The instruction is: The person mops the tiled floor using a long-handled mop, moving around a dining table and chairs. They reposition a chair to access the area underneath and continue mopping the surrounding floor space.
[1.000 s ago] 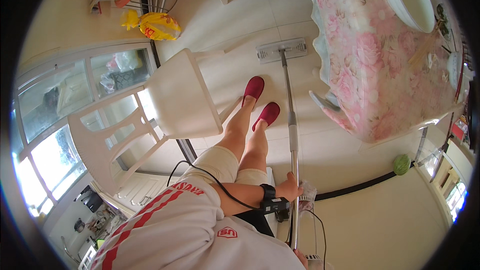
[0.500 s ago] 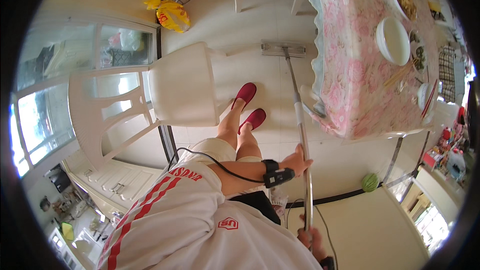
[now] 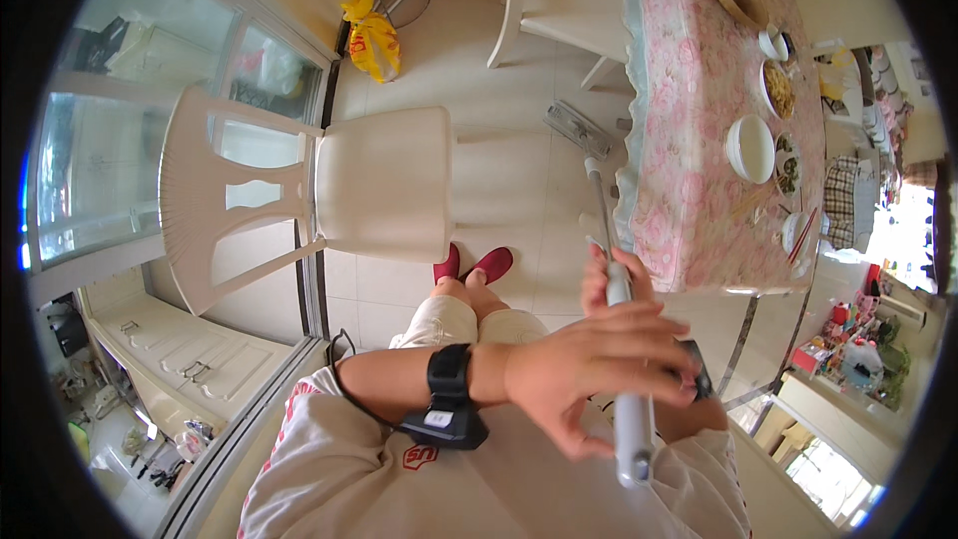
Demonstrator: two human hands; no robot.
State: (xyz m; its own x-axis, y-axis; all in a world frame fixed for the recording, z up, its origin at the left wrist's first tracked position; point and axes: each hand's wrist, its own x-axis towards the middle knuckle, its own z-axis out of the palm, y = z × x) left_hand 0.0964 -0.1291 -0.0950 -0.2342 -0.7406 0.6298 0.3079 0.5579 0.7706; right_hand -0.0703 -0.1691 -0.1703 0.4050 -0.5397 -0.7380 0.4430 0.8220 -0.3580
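Centrally, long grey metal mop handle (image 3: 621, 339), slanting from chest down to flat mop head (image 3: 577, 127) on pale tiled floor (image 3: 499, 170) beside table edge. Left hand (image 3: 589, 364) crossing body, fingers spread and loosely curved over upper handle; right hand (image 3: 617, 279) wrapped closed around shaft lower down. Alongside, pink floral tablecloth (image 3: 689, 140): empty white bowl (image 3: 750, 148), further dishes holding food. White wooden chair (image 3: 329, 185) at left.

Both hands now on the mop

The left hand (image 3: 589, 364) comes across to the mop handle (image 3: 621, 339), above the right hand (image 3: 619, 274); the mop head (image 3: 577, 128) slides toward the table.
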